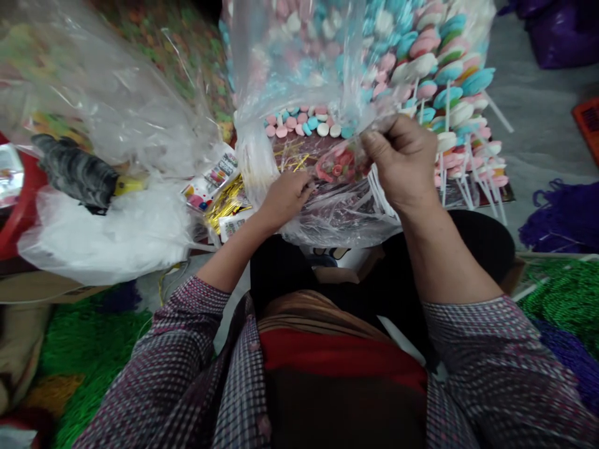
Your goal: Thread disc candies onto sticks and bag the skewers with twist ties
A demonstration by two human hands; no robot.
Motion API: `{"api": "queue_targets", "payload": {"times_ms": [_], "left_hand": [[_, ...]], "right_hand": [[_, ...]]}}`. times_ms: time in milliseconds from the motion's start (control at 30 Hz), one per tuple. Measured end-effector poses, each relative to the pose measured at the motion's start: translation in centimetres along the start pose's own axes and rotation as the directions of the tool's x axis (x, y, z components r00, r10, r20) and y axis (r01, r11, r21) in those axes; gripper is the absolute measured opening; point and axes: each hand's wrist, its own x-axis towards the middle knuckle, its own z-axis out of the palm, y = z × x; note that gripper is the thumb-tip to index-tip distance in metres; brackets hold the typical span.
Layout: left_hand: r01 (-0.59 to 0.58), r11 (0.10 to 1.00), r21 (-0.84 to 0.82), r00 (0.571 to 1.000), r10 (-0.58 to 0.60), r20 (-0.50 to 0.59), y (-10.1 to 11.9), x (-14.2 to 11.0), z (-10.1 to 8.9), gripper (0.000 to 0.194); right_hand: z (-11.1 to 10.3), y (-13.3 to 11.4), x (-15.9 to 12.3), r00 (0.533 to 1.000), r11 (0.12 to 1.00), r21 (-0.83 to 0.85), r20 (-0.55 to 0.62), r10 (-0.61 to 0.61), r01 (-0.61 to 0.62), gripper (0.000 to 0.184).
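My right hand (405,159) is raised, thumb and finger pinching the top corner of a small clear plastic bag (340,163) with a red rose pattern on it. Lower and to the left, my left hand (289,198) has its fingers closed at the bag's near end; what exactly lies between the fingertips is too small to make out. Beneath both hands are a heap of clear wrappers (337,215) and white sticks (381,193). Loose pink, white and blue marshmallows (304,121) lie just beyond, beside gold twist ties (294,161).
A large clear bag of marshmallows (299,56) stands behind. Marshmallow skewers (449,93) are stacked at the right. On the left are a cloudy plastic bag (116,231), a grey patterned bundle (77,171) and a red basin (25,206). Green strands (103,349) lie on the floor.
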Motion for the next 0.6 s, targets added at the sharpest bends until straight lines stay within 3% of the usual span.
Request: {"api": "queue_targets", "payload": {"times_ms": [100, 233, 333, 500, 600], "left_hand": [[-0.083, 0.995, 0.054, 0.996, 0.081, 0.035, -0.1, 0.3, 0.4, 0.024], [-0.11, 0.99, 0.088, 0.989, 0.1, 0.107, -0.2, 0.0, 0.0, 0.036], [-0.051, 0.994, 0.092, 0.997, 0.044, 0.07, 0.1, -0.4, -0.4, 0.043], [-0.021, 0.987, 0.158, 0.997, 0.01, 0.073, 0.6, -0.3, -0.6, 0.028], [-0.046, 0.983, 0.177, 0.997, 0.035, 0.063, 0.6, -0.2, -0.6, 0.033]], "right_hand": [[0.7, -0.2, -0.1, 0.993, 0.993, -0.066, -0.058, -0.102, 0.099, 0.044], [0.8, -0.2, 0.1, 0.988, 0.998, -0.002, -0.141, -0.06, 0.061, 0.04], [0.7, -0.1, 0.3, 0.967, 0.996, 0.076, -0.253, -0.025, 0.046, 0.041], [1.6, 0.2, 0.1, 0.98, 0.998, 0.032, -0.196, -0.041, 0.048, 0.036], [2.3, 0.7, -0.3, 0.982, 0.997, 0.029, -0.179, -0.062, 0.068, 0.04]]}}
